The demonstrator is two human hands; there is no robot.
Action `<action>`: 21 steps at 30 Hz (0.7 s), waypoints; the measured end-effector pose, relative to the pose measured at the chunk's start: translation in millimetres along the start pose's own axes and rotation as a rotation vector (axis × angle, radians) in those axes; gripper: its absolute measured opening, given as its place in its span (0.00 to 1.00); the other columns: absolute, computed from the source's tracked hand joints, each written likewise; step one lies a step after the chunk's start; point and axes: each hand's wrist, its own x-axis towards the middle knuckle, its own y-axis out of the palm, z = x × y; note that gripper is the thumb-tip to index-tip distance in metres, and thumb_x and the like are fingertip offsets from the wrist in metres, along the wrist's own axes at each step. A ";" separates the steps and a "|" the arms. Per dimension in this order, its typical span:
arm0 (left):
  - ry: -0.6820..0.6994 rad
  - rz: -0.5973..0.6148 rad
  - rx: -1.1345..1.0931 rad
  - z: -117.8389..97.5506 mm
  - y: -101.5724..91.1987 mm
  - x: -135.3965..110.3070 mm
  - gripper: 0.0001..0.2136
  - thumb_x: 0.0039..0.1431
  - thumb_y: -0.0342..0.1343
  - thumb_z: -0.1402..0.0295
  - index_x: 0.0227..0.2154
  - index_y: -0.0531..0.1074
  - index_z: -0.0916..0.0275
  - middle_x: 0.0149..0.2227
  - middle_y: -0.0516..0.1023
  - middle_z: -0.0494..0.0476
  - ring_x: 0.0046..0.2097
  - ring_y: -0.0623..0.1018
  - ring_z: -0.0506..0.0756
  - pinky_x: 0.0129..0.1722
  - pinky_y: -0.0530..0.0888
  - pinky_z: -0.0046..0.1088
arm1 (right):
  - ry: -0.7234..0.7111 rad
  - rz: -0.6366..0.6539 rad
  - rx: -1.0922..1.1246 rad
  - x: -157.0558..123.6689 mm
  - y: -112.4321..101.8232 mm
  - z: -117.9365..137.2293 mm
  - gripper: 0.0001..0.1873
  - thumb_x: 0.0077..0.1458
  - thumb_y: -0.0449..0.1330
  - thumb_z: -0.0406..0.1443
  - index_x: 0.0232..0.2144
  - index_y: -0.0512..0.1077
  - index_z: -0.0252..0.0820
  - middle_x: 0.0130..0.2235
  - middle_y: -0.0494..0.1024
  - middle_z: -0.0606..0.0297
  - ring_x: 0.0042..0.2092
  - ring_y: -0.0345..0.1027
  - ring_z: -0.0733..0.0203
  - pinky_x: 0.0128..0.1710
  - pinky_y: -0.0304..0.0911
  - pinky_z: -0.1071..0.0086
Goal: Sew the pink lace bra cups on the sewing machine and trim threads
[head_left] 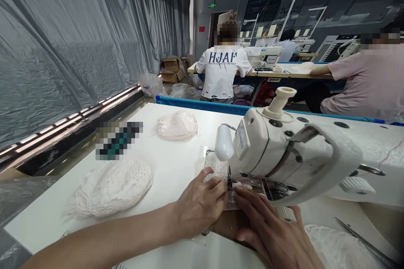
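A white sewing machine [261,147] stands in front of me with its needle and presser foot [230,183] low over a piece of white lace fabric [216,163]. Just left of the needle, my left hand [202,199] is closed, its bent fingers gripping and pressing the lace. My right hand [271,225] lies to the right of the needle, fingers stretched out and flat over the near part of the work. The fabric under both hands is mostly hidden.
On the white tabletop [176,168] lie a lace bundle [113,187] at left and a pale pink piece [177,125] behind. Scissors [362,235] rest by more lace [337,246] at right. Beyond the blue edge [202,104] sit people [225,67] at other machines.
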 end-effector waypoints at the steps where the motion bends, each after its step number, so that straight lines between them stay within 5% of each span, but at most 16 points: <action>1: 0.009 0.012 -0.003 -0.6 -0.3 0.2 0.06 0.62 0.47 0.75 0.37 0.69 0.64 0.37 0.73 0.55 0.44 0.71 0.52 0.52 0.63 0.37 | -0.018 0.010 -0.007 -1.0 0.3 -1.3 0.23 0.64 0.44 0.47 0.48 0.69 0.40 0.45 0.78 0.57 0.37 0.73 0.54 0.42 0.54 0.55; 10: 0.051 0.071 -0.033 -3.6 -5.7 -2.7 0.08 0.59 0.47 0.81 0.35 0.70 0.68 0.38 0.72 0.56 0.41 0.71 0.52 0.47 0.65 0.35 | -0.024 0.024 0.093 -7.8 -8.9 -5.5 0.23 0.63 0.47 0.48 0.47 0.68 0.37 0.43 0.79 0.56 0.40 0.72 0.55 0.45 0.49 0.56; 13: 0.051 0.070 -0.027 -6.2 -7.8 -3.3 0.08 0.58 0.47 0.83 0.33 0.70 0.69 0.34 0.72 0.54 0.38 0.71 0.51 0.46 0.66 0.34 | 0.091 0.012 0.216 -8.1 -16.2 -4.7 0.18 0.65 0.45 0.45 0.40 0.72 0.43 0.36 0.80 0.65 0.37 0.72 0.59 0.45 0.48 0.58; 17: 0.043 0.028 -0.017 -12.1 -7.6 -4.1 0.08 0.56 0.49 0.84 0.29 0.70 0.70 0.31 0.71 0.55 0.37 0.72 0.52 0.44 0.68 0.35 | 0.263 -0.089 0.289 -4.2 -19.9 0.2 0.25 0.67 0.40 0.44 0.33 0.74 0.45 0.22 0.75 0.69 0.27 0.69 0.62 0.45 0.48 0.57; 21: 0.024 0.002 0.034 -17.2 -4.6 -5.8 0.09 0.54 0.49 0.86 0.28 0.70 0.69 0.31 0.72 0.56 0.38 0.72 0.53 0.43 0.69 0.36 | 0.303 -0.118 0.286 -2.9 -19.8 3.3 0.25 0.66 0.41 0.45 0.33 0.74 0.43 0.21 0.74 0.68 0.26 0.68 0.62 0.44 0.50 0.57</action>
